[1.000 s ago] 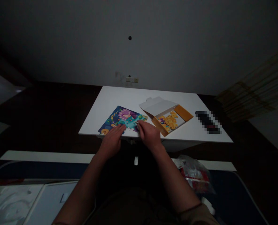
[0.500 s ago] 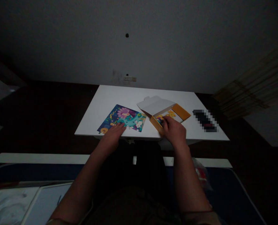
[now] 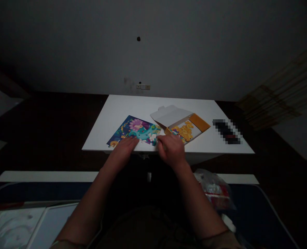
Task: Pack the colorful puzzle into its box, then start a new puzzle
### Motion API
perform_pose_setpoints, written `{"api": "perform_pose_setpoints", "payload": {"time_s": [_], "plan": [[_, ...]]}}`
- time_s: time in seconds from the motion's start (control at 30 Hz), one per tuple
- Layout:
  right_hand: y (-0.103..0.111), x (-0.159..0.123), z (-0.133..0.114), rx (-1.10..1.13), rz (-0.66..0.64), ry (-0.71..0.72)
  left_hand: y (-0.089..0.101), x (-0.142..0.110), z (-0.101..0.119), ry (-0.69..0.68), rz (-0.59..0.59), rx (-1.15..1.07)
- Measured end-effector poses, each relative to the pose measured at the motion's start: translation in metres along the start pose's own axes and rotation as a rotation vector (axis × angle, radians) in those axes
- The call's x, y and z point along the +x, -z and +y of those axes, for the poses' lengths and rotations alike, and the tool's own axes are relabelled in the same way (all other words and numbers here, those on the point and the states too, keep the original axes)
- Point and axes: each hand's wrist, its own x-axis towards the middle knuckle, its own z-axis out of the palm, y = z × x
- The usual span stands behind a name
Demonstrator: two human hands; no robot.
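A colourful jigsaw puzzle point(image 3: 143, 128) with animals on a blue and teal ground lies on the table, its near edge uneven. My left hand point(image 3: 126, 144) rests flat on its near left part, fingers stretched out. At the puzzle's near right corner is my right hand point(image 3: 172, 147), thumb and fingers pinched together. What they hold, if anything, is hidden behind the fingers. Just beyond that hand stands an orange box point(image 3: 199, 123) with its pale lid folded back. Loose puzzle pieces point(image 3: 186, 131), mostly yellow-backed with a few coloured ones, lie inside it.
The white table point(image 3: 96, 138) ends close to my knees. A blurred-out dark object point(image 3: 226, 131) lies at its right side. Beside me on the blue seat are a clear plastic bag point(image 3: 215, 190) with red in it and, at left, a white-framed board point(image 3: 49, 221).
My right hand has come out of the orange box and moved left to the puzzle's near right corner. More yellow pieces now show in the box. My left hand has hardly moved.
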Motion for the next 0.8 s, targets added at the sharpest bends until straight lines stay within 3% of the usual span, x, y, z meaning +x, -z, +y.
{"api": "perform_pose_setpoints", "payload": {"time_s": [0.1,0.23,0.53,0.67,0.8], "plan": [[-0.023,0.005,-0.030,0.081,-0.161,0.063,0.000,0.003,-0.003,-0.029,0.049,-0.050],[-0.049,0.013,-0.053,0.137,-0.207,0.038,-0.004,0.002,-0.009,-0.071,0.157,-0.130],[-0.084,0.033,-0.068,0.273,-0.225,0.035,-0.015,-0.004,-0.005,-0.059,0.649,-0.172],[-0.084,0.037,-0.067,0.305,-0.183,0.022,-0.018,-0.006,0.002,-0.072,0.745,-0.203],[-0.060,0.033,-0.055,0.303,-0.089,0.038,-0.011,-0.011,-0.009,-0.070,0.774,-0.188]]}}
